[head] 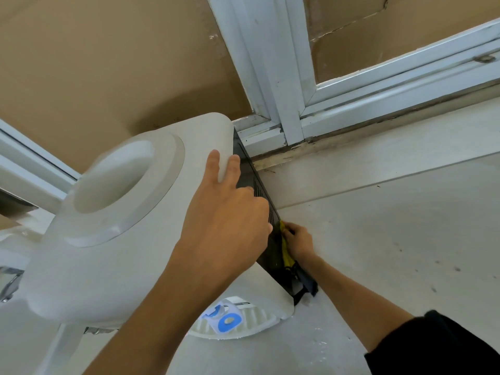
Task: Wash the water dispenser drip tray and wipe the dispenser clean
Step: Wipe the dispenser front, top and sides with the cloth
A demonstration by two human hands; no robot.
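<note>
Single head-worn view. Looks steeply down, close over dispenser top (130, 212). Faces window frame (284, 85) and floor beyond.

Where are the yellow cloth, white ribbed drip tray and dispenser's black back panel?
yellow cloth (284, 246), head view, fold beside the fingers
white ribbed drip tray (257, 319), head view, ribbed top
black back panel (261, 189), head view, vent slots
</note>
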